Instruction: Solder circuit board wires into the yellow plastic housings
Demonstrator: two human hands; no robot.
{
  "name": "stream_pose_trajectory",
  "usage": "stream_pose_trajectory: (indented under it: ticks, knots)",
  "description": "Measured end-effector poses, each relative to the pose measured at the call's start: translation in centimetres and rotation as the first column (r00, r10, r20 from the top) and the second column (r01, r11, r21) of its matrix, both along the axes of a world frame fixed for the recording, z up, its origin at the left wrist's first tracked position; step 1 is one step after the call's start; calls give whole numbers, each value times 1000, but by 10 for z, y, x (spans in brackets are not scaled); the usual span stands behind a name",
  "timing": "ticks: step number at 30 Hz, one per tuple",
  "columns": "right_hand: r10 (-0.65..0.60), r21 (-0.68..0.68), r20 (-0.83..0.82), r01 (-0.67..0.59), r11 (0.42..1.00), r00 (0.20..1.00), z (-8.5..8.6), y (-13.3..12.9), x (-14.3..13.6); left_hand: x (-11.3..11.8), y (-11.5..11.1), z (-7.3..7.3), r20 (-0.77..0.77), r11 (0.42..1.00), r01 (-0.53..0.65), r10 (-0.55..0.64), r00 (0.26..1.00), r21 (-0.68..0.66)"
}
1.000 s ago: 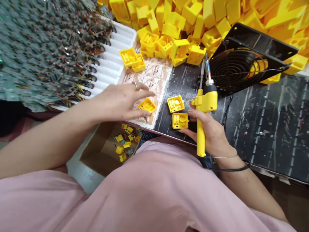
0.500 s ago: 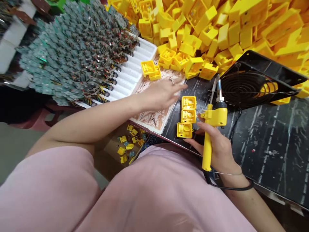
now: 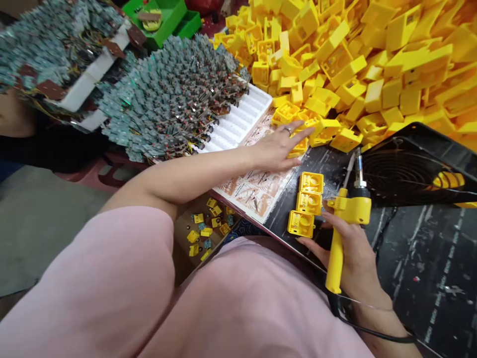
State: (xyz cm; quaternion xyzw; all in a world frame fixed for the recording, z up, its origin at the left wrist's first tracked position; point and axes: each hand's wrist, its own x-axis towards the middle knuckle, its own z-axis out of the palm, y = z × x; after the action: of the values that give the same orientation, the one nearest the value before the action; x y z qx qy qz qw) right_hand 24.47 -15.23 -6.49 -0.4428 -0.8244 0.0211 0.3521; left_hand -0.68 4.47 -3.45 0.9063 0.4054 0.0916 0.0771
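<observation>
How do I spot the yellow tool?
Find the heap of yellow boxes. Near it is a black fan; beside that, the right hand holds the tool. Unlike the boxes, it has a long handle and a metal tip.

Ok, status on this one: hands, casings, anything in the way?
Left hand over a yellow casing, grip unclear. Right hand holding yellow soldering gun. Three casings lined up, open side up. Black fan close to the gun.

1 head-worn view, forward and down over pink clothing [image 3: 238, 298] onto the nearby black worktop [image 3: 428, 258]
</observation>
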Motion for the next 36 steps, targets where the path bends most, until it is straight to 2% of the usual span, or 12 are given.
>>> stream_pose_trajectory:
  ticks: [2, 4, 7, 9, 11, 16, 20, 24, 28, 32, 34, 36]
  knots:
    - [9, -27, -21, -9, 1000, 1000, 0, 0, 1, -8, -4, 16, -30, 998, -39, 40, 999, 47]
    - [16, -58, -55, -19, 998, 998, 0, -1, 3, -34, -5, 35, -128, 978, -153, 172, 977, 143]
    - [24, -79, -93, -31, 996, 995, 0, -1, 2, -86, -3, 56, -386, 894, -333, 433, 815, 300]
    - [28, -65, -97, -34, 997, 995, 1, 0, 1, -115, -1, 61, -475, 860, -365, 503, 722, 356]
    - [29, -54, -91, -34, 998, 995, 4, 1, 0, -129, 1, 65, -481, 849, -384, 524, 703, 363]
    - [48, -103, -50, -53, 993, 998, 16, -6, 0, -116, -14, 87, -454, 795, -526, 606, 653, 303]
    - [63, -176, -40, -69, 982, 997, 18, -10, -8, -99, -38, 101, -160, 786, -591, 616, 771, 182]
    - [45, -111, 79, -36, 993, 996, 17, -6, -21, -91, -44, 95, 2, 862, -503, 504, 864, 58]
    - [31, -90, 173, -15, 996, 984, 14, -3, -27, -99, -33, 83, -198, 934, -344, 356, 913, 95]
    - [-5, -47, 156, 12, 999, 988, 9, 0, -28, -125, -16, 56, -358, 990, -82, 117, 926, 113]
    - [-27, -19, 139, 30, 999, 990, 8, 1, -30, -136, -9, 41, -336, 989, -36, 83, 938, 143]
    - [-39, -5, 113, 40, 999, 993, 9, 1, -30, -142, -6, 33, -280, 987, -87, 122, 952, 131]
